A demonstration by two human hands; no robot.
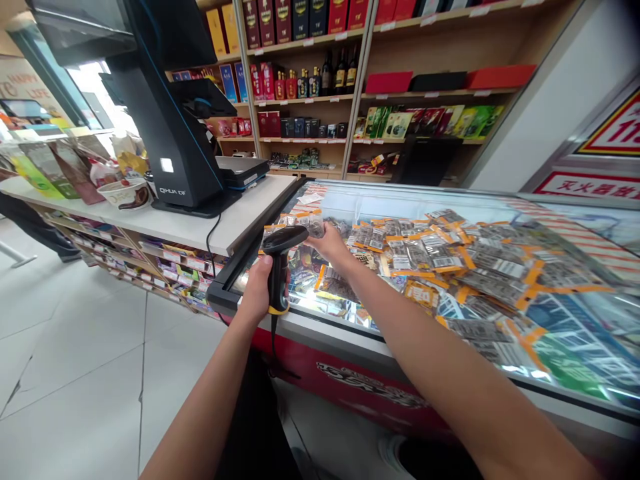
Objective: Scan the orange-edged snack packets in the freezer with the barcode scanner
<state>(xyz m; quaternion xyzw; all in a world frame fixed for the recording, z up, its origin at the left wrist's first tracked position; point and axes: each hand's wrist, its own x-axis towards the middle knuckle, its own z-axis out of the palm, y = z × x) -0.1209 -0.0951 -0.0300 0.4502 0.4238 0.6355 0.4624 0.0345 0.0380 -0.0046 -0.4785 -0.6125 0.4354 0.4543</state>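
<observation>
Left hand: the left hand is wrapped tight round the grip of a black handheld barcode scanner with a yellow band at its base, head pointing right.
Right hand: the right hand pinches a small clear plastic packet with a white label, fingers closed on its edge — held just in front of the scanner's head.
Where the packet is: just right of and slightly above the scanner's nose, over the near-left corner of the glass-topped chest freezer with a red front.
Step in hand: by my reading, scanning — the label is being lined up with the scanner window.
Next move calls for: probably a flat, steady label facing the scanner and a trigger press.
Count: one scanner, one packet held; the orange-edged labelled packets beyond the right hand are too many to count.
Left of the grip: one black checkout terminal on a white counter; one cable hangs below the scanner.
</observation>
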